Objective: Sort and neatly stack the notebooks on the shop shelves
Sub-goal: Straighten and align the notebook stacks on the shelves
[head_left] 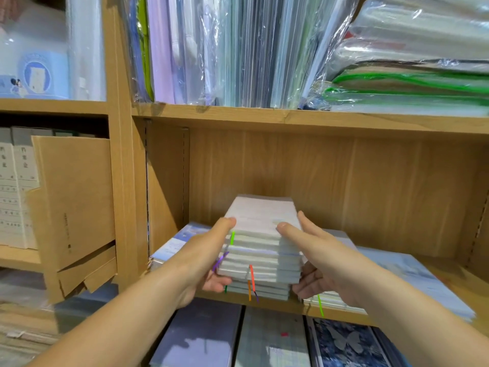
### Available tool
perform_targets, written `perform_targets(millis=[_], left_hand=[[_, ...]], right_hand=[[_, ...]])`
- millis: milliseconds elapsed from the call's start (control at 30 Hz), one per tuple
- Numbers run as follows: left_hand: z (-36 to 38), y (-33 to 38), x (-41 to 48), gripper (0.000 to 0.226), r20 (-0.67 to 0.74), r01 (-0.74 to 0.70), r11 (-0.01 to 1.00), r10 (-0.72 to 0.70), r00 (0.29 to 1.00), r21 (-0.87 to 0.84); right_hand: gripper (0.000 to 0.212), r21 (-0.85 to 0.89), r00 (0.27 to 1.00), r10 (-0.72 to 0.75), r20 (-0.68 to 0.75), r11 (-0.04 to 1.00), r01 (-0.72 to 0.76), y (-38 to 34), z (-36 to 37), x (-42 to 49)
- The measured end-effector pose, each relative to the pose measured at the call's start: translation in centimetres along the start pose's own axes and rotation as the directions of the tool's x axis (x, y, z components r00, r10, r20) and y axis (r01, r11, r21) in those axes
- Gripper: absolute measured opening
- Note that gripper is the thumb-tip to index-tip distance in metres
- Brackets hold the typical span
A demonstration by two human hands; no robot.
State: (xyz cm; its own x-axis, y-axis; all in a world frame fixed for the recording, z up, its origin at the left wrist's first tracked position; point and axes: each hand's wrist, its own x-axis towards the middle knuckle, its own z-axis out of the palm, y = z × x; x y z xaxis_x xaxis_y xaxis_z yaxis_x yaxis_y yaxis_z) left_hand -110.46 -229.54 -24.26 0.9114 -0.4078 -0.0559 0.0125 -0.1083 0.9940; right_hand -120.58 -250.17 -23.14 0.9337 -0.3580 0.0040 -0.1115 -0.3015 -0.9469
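Head view shows left hand (211, 256) and right hand (321, 256), fingers curled, clasping the notebook stack (262, 250) from either side at the shelf's (285, 304) near edge, evidently to square it between flat notebooks.

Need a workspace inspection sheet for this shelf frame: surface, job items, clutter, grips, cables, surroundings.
Surface: light wooden shelf board, middle bay, partly covered.
Job's things: stack of white notebooks with coloured ribbon markers at the shelf front, edges slightly uneven; pale blue flat notebooks lie beside it.
Clutter: torn brown cardboard box in the left bay.
Grips: left hand and right hand each hold one side of the stack, thumbs on top.
Cables: nothing seen.
Surroundings: plastic-wrapped folders upright on the shelf above; green-zipped pouches stacked beside them; dark-covered books below.
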Motion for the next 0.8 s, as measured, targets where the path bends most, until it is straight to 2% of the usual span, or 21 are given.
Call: perform_targets(millis=[67,167,267,367,433,567,667,700,800], left_hand=[[0.3,-0.4,-0.5,0.024,0.008,-0.036,0.998,0.036,0.999,-0.057],[0.7,-0.5,-1.2,0.017,-0.021,-0.095,0.993,0.094,0.995,-0.077],[1.0,-0.4,-2.3,0.015,-0.016,-0.119,0.988,0.118,0.993,-0.096],[1.5,0.0,-3.8,0.016,0.013,-0.152,0.983,0.154,0.988,-0.106],[2.2,0.5,-4.8,0.018,0.031,-0.192,0.976,0.196,0.980,-0.105],[5.6,1.9,-6.3,0.019,0.091,-0.269,0.958,0.278,0.956,-0.096],[10.5,2.6,-6.7,0.019,0.146,-0.292,0.951,0.305,0.941,-0.100],[12.5,2.7,-6.8,0.019,0.177,-0.289,0.951,0.304,0.936,-0.109],[19.4,2.9,-7.0,0.021,0.288,-0.254,0.960,0.278,0.916,-0.119]], right_hand=[[0.079,0.021,1.000,-0.016,-0.005,1.000,0.016,-0.2,0.7,-0.6],[0.076,0.029,0.998,-0.032,-0.046,0.999,0.033,-0.4,1.1,-1.4],[0.060,0.033,0.998,-0.037,-0.049,0.999,0.039,-0.7,0.8,-2.3],[0.020,0.035,0.995,-0.087,-0.051,0.995,0.089,-1.2,0.0,-3.7],[0.016,0.018,0.987,-0.142,-0.073,0.989,0.144,-1.4,-1.1,-4.8],[0.020,-0.012,0.983,-0.139,-0.124,0.990,0.138,-1.2,-4.9,-7.4],[0.063,-0.031,0.970,-0.119,-0.213,0.993,0.115,0.3,-9.5,-9.7],[0.070,-0.040,0.962,-0.117,-0.246,0.993,0.111,0.9,-11.2,-10.6],[0.067,-0.025,0.928,-0.101,-0.357,0.995,0.099,3.3,-16.5,-13.6]])
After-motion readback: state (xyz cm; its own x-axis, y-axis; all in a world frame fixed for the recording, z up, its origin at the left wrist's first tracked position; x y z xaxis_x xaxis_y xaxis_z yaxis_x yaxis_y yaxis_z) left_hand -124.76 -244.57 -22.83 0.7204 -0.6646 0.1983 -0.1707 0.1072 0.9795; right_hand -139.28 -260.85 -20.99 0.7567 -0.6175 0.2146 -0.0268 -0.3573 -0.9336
